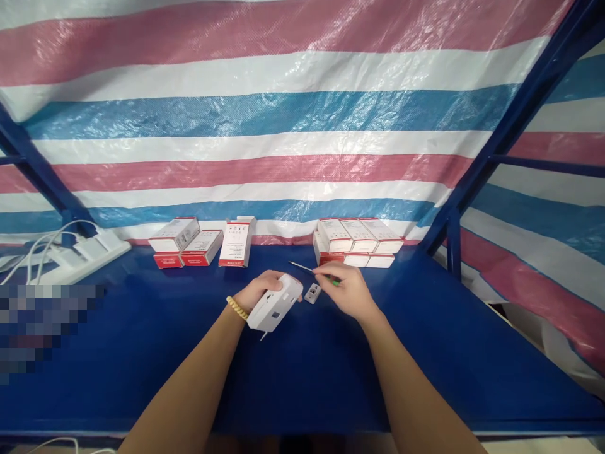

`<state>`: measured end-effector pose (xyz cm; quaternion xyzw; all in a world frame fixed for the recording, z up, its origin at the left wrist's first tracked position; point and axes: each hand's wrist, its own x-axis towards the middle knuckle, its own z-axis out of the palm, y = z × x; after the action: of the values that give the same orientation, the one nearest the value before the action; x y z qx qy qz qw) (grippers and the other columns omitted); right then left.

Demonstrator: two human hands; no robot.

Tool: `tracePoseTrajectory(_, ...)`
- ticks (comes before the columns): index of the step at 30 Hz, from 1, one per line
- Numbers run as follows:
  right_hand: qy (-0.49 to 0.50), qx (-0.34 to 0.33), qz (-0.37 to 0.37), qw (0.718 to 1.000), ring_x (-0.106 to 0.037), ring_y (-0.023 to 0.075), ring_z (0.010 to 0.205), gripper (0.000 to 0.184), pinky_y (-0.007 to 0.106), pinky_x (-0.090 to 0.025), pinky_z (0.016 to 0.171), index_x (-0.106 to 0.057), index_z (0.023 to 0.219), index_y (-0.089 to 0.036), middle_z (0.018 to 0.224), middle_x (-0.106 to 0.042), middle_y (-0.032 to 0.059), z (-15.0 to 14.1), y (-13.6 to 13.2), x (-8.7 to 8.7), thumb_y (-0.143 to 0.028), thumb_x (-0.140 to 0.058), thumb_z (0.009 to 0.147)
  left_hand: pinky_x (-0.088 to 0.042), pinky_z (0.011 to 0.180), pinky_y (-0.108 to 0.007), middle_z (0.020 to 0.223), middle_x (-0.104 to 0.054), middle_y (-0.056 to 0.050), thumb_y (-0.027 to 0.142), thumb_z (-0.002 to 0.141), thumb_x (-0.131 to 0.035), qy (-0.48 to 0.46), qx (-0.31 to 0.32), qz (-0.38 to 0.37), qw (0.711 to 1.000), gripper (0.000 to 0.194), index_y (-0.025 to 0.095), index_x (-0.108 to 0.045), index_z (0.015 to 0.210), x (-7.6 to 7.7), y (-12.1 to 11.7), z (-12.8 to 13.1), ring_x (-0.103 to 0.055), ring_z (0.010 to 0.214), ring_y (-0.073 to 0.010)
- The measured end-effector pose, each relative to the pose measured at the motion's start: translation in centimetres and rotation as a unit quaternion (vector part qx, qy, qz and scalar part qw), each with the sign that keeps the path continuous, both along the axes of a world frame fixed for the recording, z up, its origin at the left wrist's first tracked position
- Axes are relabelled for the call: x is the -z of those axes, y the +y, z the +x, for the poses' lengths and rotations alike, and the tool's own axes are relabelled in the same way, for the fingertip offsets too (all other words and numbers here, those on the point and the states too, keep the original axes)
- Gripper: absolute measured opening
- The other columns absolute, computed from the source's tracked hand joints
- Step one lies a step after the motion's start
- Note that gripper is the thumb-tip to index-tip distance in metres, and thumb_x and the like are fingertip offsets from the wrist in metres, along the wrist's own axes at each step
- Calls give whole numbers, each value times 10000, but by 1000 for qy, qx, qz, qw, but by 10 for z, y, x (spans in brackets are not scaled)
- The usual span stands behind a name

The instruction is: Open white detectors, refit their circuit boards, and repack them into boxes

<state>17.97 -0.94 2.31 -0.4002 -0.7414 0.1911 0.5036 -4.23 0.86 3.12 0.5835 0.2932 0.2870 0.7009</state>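
Observation:
My left hand (265, 285) is closed around a white box-shaped electronic device (276, 306), held tilted above the blue table. Small openings and a dark square show on the device's near side, and a thin white piece sticks out at its lower end. In my right hand (347, 291) is a screwdriver (302, 267), its metal shaft pointing left and part of its green handle showing between the fingers. Between the two hands a small white rectangular part (312, 292) with dark marks or holes lies on the table. The screwdriver tip is apart from the device.
Red and white cartons (189, 243) stand at the back left, with a single upright carton (235, 244) beside them. More cartons (354, 243) are stacked behind my right hand. A white power strip (89, 255) with cables lies far left. Blue metal posts (454, 208) and striped sheeting (283, 113) enclose the table (302, 378).

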Motion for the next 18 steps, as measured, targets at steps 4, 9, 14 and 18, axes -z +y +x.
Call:
tracePoseTrajectory(4,-42,-129,-48,990,-603,133,632,193,254,-458,569,-752,846,-229,736,-691,29,-19,-17,-13,-204,-563,821,-378,495,-257,763,-718,-134,411,557,-609,46,79,-13,996,463,87,-737,861,5,3,-2,-566,545,-171)
tracePoseTrajectory(9,-52,-148,-96,983,-587,116,581,178,225,-432,518,-751,809,-200,697,-675,15,-21,-20,-14,-169,-579,774,-372,482,-245,768,-724,-133,377,588,-603,41,129,-46,990,447,87,-739,900,14,6,-4,-569,542,-164)
tracePoseTrajectory(14,-63,-127,-101,985,-611,119,569,159,220,-453,537,-724,730,-187,647,-689,-1,-23,-19,-8,-136,-573,735,-364,465,-242,780,-725,-135,360,581,-608,53,135,-66,987,448,90,-735,916,15,7,-4,-571,536,-165)
tracePoseTrajectory(18,-60,-114,-104,986,-602,111,542,135,207,-443,518,-703,693,-176,606,-674,-8,-25,-21,-7,-127,-579,713,-365,451,-235,769,-722,-131,354,580,-608,58,142,-79,985,422,91,-737,885,15,7,-5,-564,525,-159)
